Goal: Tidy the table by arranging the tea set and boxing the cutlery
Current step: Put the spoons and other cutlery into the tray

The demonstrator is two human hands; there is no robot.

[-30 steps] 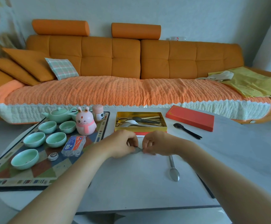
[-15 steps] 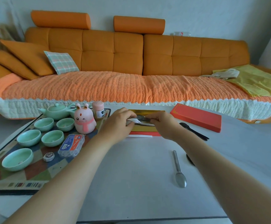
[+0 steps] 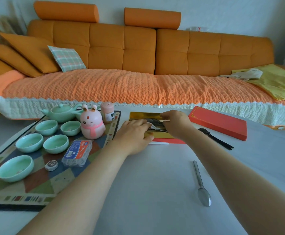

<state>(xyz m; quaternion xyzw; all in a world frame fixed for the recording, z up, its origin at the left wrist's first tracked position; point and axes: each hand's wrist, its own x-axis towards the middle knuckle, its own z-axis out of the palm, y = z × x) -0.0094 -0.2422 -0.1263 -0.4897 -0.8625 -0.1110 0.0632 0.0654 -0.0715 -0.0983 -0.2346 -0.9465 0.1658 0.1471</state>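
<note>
Left hand: we see it lying flat over the near left corner of the box, fingers fairly straight, tips at the cutlery, thumb along the box's near wall, gripping nothing we can make out.
Right hand: it is arched over the box from the right with fingers bent down onto the cutlery; we cannot tell whether it pinches a piece.
Gold box: open, at the middle of the table's far edge.
Cutlery: dark and pale pieces lie inside the box, between our two hands.
Red lid: flat near the far right edge, apart from the box.
Black spoon: on the table between lid and right forearm.
Silver spoon: alone toward the near right, bowl nearest us.
Tea set: teapot and five cups stand on the patterned mat along the left edge.
</note>
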